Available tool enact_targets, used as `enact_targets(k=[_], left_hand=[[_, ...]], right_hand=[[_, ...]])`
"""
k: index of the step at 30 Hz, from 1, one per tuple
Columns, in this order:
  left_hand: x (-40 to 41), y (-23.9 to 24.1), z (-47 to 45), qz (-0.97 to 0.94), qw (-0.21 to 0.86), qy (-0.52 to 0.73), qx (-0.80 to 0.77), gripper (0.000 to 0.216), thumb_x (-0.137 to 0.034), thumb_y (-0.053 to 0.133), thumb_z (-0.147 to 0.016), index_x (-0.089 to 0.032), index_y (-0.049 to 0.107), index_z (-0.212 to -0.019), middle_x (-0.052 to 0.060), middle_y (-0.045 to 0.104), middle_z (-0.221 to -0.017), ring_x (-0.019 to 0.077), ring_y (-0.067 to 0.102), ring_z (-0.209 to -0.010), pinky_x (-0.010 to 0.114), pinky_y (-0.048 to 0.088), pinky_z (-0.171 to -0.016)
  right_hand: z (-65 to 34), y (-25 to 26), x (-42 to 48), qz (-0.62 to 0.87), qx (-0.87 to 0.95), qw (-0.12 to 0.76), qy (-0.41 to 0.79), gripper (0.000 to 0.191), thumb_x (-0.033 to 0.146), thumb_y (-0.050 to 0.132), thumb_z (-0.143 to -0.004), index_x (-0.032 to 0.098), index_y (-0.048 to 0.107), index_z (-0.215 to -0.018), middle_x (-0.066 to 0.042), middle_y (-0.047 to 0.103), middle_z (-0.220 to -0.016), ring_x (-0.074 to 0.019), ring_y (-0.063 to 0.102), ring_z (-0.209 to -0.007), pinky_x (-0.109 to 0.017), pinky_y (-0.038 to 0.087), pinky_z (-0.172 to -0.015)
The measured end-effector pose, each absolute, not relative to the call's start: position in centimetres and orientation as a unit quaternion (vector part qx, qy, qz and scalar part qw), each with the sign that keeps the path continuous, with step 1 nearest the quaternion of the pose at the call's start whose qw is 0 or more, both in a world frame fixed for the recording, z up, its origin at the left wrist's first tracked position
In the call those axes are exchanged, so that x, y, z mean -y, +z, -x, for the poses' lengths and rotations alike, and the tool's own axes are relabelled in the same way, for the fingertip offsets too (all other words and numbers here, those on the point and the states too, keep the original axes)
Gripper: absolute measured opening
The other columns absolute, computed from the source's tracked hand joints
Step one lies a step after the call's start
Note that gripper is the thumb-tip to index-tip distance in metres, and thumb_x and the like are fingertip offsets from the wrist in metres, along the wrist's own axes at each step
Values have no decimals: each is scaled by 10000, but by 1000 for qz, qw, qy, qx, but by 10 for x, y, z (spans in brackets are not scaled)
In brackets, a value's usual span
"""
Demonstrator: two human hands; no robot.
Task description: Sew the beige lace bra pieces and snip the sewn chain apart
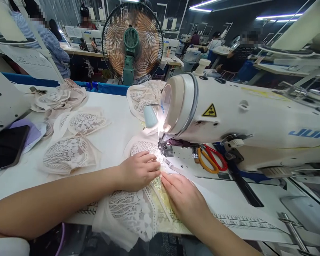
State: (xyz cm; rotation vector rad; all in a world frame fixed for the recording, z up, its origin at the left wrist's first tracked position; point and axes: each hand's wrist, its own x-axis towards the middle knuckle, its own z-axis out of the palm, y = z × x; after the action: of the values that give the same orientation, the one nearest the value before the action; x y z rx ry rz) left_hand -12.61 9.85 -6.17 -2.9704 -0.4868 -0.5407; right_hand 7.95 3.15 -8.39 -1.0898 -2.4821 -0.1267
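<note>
A cream lace bra cup piece (134, 209) runs from under the sewing machine's lit presser foot (165, 148) down over the table's front edge. My left hand (140, 171) lies palm down on the lace, its fingers extended close together just in front of the foot. My right hand (180, 193) pinches the fabric edge between thumb and forefinger, right beside the left fingertips. A narrow pale strap (173, 167) extends from near the needle, to the right of the lace. The needle tip is lost in the lamp's glare.
Other lace cups (66, 154) lie at left, beside a black phone (8, 147). Orange- and red-handled scissors (212, 159) rest under the machine arm (229, 103). A large fan (132, 42) stands behind the table. Co-workers sit at machines farther back.
</note>
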Motion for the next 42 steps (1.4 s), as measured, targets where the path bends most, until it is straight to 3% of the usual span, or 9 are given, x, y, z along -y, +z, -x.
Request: enact_targets(k=[11,27,37,42], left_hand=[[-138,-68,128,973,28,-210,97,259,-152,409,-909,-136,657,-980,59,677,-1043,193,547,-980,380,427,-939],[-167,-67,131,978,42,-184,92,242,-185,446,-910,-180,670,-1001,48,662,-1108,221,540,-1024,375,446,-886],[-173,-58,129,985,31,-125,112,307,-193,381,-928,-201,680,-997,76,664,-1041,227,546,-1006,354,440,-768],[-183,-60,130,985,24,-112,132,288,-203,403,-917,-206,672,-1020,71,662,-1042,212,577,-915,347,431,-727]], right_hand=[[-71,-78,-45,415,886,196,-63,317,98,442,-829,71,625,-1086,-132,651,-1097,-224,555,-849,-359,488,-756],[-61,-72,-54,449,871,178,-88,296,158,423,-859,89,652,-1033,-103,646,-1139,-214,562,-767,-340,471,-693],[-64,-72,-53,435,878,182,-82,315,165,408,-871,64,651,-1044,-142,636,-1138,-223,548,-765,-347,497,-656],[-65,-73,-52,439,879,178,-59,353,115,403,-814,54,632,-1076,-146,620,-1161,-233,546,-811,-357,512,-688]])
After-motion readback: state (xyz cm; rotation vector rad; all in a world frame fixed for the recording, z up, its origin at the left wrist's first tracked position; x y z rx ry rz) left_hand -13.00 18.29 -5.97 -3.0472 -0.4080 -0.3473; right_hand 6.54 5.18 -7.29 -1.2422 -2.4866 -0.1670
